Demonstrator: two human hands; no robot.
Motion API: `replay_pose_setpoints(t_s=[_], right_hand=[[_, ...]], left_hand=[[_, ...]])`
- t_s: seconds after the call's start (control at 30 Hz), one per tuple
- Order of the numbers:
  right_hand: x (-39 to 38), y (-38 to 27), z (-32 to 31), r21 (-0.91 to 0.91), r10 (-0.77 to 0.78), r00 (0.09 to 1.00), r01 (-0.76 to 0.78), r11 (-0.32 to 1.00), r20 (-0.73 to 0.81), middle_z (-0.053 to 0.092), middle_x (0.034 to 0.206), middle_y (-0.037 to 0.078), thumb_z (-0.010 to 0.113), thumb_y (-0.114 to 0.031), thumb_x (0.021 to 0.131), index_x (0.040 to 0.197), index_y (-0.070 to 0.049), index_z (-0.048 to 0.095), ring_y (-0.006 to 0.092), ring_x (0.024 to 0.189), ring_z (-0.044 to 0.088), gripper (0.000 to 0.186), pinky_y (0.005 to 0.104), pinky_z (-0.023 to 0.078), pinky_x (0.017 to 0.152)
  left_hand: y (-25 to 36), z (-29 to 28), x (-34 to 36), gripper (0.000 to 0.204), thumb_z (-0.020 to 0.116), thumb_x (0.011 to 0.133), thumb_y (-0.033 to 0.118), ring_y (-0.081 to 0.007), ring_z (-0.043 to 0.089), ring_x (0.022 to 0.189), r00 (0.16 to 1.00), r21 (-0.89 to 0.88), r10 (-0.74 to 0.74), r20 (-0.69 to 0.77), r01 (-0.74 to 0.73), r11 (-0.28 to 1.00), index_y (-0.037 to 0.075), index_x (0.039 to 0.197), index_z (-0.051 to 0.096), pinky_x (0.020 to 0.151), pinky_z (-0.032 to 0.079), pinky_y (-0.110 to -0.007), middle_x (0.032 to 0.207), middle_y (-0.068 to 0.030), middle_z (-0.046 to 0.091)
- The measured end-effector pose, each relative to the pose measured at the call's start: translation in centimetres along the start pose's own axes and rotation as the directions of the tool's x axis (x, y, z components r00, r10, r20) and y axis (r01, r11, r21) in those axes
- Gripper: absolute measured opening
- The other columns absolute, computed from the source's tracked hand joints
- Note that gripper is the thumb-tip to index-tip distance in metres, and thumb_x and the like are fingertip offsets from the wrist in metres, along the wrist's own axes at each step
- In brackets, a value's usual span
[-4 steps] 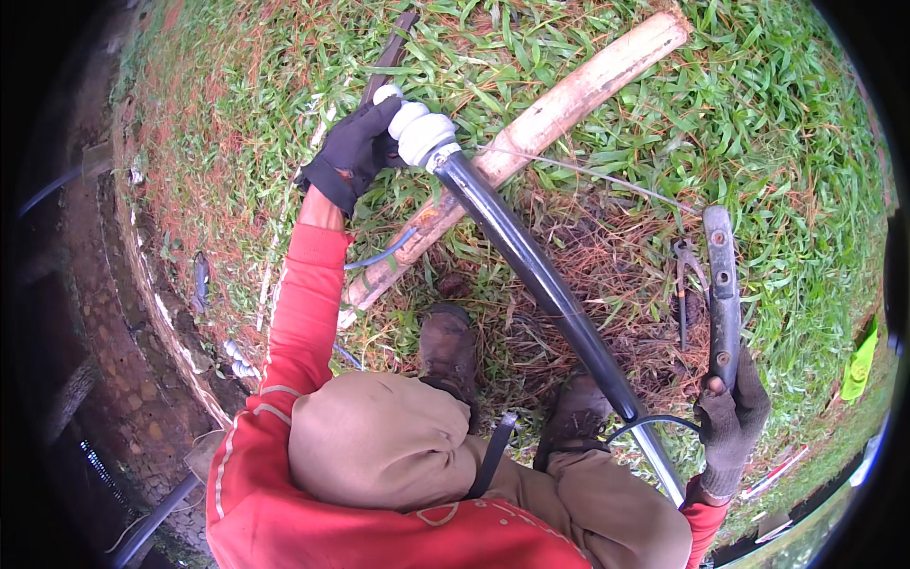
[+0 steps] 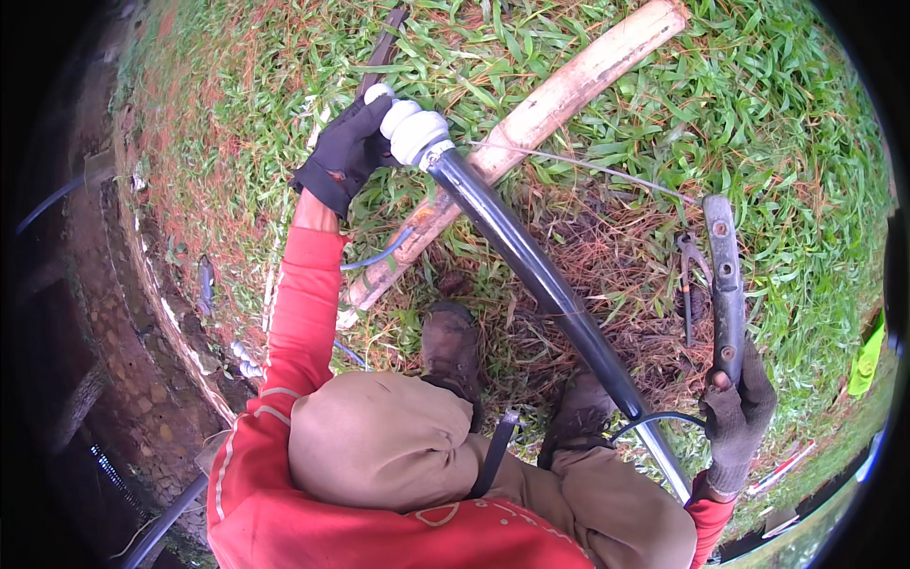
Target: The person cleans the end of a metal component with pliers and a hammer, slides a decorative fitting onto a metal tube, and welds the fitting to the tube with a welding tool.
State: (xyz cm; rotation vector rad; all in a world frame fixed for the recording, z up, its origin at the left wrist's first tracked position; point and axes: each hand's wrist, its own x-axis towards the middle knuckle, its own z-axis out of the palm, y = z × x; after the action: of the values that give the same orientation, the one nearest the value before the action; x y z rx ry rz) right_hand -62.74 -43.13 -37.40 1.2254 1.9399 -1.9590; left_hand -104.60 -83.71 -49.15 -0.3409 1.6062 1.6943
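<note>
My left hand (image 2: 343, 156), in a black glove, is closed around the white, ribbed knob end (image 2: 417, 133) of a long black pole (image 2: 517, 242). The pole slants down between my boots to a silver lower end (image 2: 662, 460) beside my right knee. A dark flat bar (image 2: 384, 52) shows beyond my left fingers; whether they touch it is hidden. In a grey knit glove, my right hand (image 2: 739, 403) grips the lower end of a dark metal strap with holes (image 2: 725, 275). From the strap's top a thin wire (image 2: 588, 166) runs toward the knob end. A dark cable (image 2: 654, 417) loops from my right hand toward the pole.
A pale wooden post (image 2: 578, 85) lies across the grass beneath the pole. Pliers (image 2: 689, 284) rest near the strap, and a yellow-green thing (image 2: 865, 356) lies at far right. At left runs a stone edge (image 2: 156, 294); my boots (image 2: 450, 346) stand on brown needles.
The knob end and my left hand have shifted slightly left. My right hand and the strap have moved a little, the strap's top drifting upward.
</note>
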Motion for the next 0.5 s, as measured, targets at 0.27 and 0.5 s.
replay_pose_setpoints(t_s=[0.27, 0.5], right_hand=[[0.8, 2.0, -1.2, -0.116, 0.004, 1.000, -0.003, 0.993, 0.008, 0.064, 0.089, -0.003, 0.078, -0.025, 0.100, 0.153, 0.006, 0.057, 0.0040, 0.066, 0.056, 0.065, 0.0195, 0.042, 0.057], [0.8, 1.1, -0.8, -0.076, 0.034, 0.999, -0.035, 0.997, -0.002, 0.067, 0.098, 0.000, 0.079, -0.020, 0.098, 0.148, 0.007, 0.061, 0.0058, 0.078, 0.057, 0.059, 0.0211, 0.043, 0.068]], left_hand=[[-0.1, -2.1, 0.7, 0.035, 0.064, 0.112, 0.028, -0.0234, 0.067, 0.117, 0.995, -0.053, 0.003, 0.096, 0.002, 0.999, 0.011, 0.142, 0.059, 0.106, 0.055, -0.044, 0.125, -0.0036, 0.068], [-0.3, -2.0, 0.6, 0.041, 0.065, 0.112, 0.024, -0.0254, 0.068, 0.122, 0.997, -0.090, 0.016, 0.075, -0.009, 0.996, 0.006, 0.148, 0.059, 0.110, 0.055, -0.044, 0.132, -0.0078, 0.070]])
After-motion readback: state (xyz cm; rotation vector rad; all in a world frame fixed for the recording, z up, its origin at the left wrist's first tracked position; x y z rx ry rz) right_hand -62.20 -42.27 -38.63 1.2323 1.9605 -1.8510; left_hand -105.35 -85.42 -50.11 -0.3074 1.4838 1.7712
